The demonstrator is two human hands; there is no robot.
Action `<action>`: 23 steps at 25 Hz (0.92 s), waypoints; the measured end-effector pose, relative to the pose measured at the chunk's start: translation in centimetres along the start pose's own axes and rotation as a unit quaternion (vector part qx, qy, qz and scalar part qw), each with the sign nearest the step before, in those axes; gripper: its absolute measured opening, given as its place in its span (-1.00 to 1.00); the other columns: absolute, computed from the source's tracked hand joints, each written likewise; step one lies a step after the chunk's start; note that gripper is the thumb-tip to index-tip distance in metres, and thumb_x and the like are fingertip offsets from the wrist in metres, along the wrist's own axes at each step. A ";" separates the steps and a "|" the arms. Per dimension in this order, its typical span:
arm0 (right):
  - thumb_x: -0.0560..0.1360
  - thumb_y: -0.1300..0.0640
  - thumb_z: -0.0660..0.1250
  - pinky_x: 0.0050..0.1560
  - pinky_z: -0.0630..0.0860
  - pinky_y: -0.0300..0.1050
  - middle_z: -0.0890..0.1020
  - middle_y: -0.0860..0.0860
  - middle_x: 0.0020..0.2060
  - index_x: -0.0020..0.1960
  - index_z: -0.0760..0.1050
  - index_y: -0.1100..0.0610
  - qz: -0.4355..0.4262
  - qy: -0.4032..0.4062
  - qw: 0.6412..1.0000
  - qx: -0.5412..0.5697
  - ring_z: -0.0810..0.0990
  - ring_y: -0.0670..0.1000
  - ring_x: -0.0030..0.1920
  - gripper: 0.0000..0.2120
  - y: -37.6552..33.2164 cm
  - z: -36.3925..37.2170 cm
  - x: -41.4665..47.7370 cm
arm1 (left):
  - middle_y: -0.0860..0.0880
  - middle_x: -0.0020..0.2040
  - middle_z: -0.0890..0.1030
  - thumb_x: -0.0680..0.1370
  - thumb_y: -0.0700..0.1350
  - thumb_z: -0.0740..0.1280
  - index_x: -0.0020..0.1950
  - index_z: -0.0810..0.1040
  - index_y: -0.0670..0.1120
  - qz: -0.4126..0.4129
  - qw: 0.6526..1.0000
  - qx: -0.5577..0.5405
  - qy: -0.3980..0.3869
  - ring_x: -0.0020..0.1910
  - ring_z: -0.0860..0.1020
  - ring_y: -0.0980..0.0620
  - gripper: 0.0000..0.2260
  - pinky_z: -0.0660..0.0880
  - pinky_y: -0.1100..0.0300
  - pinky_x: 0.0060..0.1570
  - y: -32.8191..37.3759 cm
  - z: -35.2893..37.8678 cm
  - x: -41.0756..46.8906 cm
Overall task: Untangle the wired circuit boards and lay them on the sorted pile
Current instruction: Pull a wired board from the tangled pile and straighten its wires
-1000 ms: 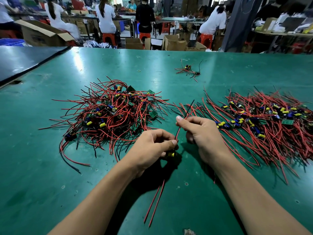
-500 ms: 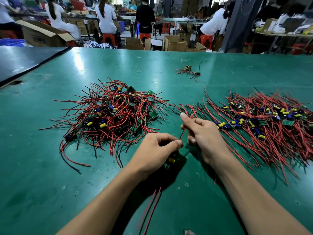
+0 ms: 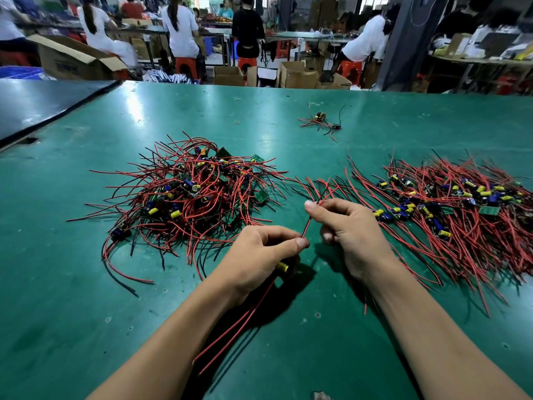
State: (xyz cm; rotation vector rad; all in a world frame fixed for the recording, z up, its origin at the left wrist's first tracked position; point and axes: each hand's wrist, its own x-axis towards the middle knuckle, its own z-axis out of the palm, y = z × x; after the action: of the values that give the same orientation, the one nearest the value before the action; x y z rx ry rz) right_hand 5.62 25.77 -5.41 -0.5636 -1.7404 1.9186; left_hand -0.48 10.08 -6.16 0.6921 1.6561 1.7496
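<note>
A tangled heap of circuit boards (image 3: 190, 194) with red and black wires lies at the centre left of the green table (image 3: 57, 298). At the right spreads the sorted pile (image 3: 450, 209), its wires combed in one direction. My left hand (image 3: 259, 255) grips one small wired board (image 3: 282, 267), whose yellow capacitor shows under the fingers; two red leads trail toward me. My right hand (image 3: 349, 229) pinches that board's upper red wire (image 3: 307, 225) between thumb and forefinger, just left of the sorted pile.
Two loose wired boards (image 3: 321, 122) lie farther back on the table. A dark table (image 3: 43, 102) adjoins at the far left. Beyond the far edge are cardboard boxes (image 3: 291, 75), red stools and several people at other benches.
My right hand has slid up along the red wire, away from my left hand. The trailing leads near me have swung slightly left.
</note>
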 end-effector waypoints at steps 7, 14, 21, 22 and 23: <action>0.36 0.07 0.48 -0.57 0.17 -0.32 0.42 -0.08 -0.50 -0.26 0.46 0.11 0.078 0.030 0.980 0.183 0.23 -0.15 -0.62 -0.79 -0.9 -0.6 0.6 | -0.02 -0.37 0.57 0.52 -0.23 0.42 -0.04 0.67 -0.28 0.015 0.998 0.059 -0.013 -0.41 0.49 0.12 -0.89 0.43 0.33 -0.38 0.3 0.3 -0.4; 0.36 0.17 0.39 -0.62 0.04 -0.30 0.23 -0.05 -0.50 -0.46 0.36 0.12 0.238 -0.032 0.927 0.288 0.11 -0.15 -0.69 -0.72 -1.8 -1.2 0.5 | 0.03 -0.39 0.57 0.52 -0.22 0.42 -0.03 0.69 -0.22 0.013 0.996 0.086 -0.025 -0.38 0.48 0.11 -0.90 0.41 0.34 -0.35 0.2 0.1 -0.4; 0.23 -0.22 0.50 -0.48 0.24 -0.30 0.43 -0.08 -0.43 -0.15 0.59 0.13 0.144 0.027 0.981 0.124 0.29 -0.13 -0.53 -0.56 -1.5 -0.9 0.2 | -0.13 -0.37 0.57 0.54 -0.23 0.40 -0.09 0.62 -0.28 -0.038 0.996 -0.020 0.074 -0.48 0.54 -0.02 -0.90 0.48 0.25 -0.46 0.2 0.3 0.1; 0.20 -0.26 0.50 -0.46 0.28 -0.29 0.46 -0.07 -0.42 -0.10 0.61 0.14 0.130 0.037 0.986 0.100 0.33 -0.12 -0.51 -0.49 -1.4 -0.9 0.2 | -0.14 -0.36 0.57 0.56 -0.21 0.38 -0.07 0.60 -0.29 -0.053 0.992 -0.061 0.096 -0.49 0.55 -0.03 -0.87 0.50 0.24 -0.48 0.3 0.4 0.2; 0.19 -0.28 0.50 -0.44 0.31 -0.29 0.48 -0.07 -0.41 -0.08 0.63 0.16 0.121 0.039 0.988 0.086 0.36 -0.11 -0.49 -0.45 -1.3 -0.8 0.2 | -0.15 -0.35 0.58 0.58 -0.16 0.35 -0.04 0.59 -0.29 -0.065 0.987 -0.100 0.110 -0.46 0.57 -0.05 -0.83 0.53 0.21 -0.46 0.5 0.4 0.3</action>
State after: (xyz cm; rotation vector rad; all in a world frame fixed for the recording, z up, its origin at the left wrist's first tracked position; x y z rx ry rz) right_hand 6.06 26.66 -4.21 -0.8055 -1.4963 2.1548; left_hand -0.44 10.54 -5.66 0.3004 1.5973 1.9191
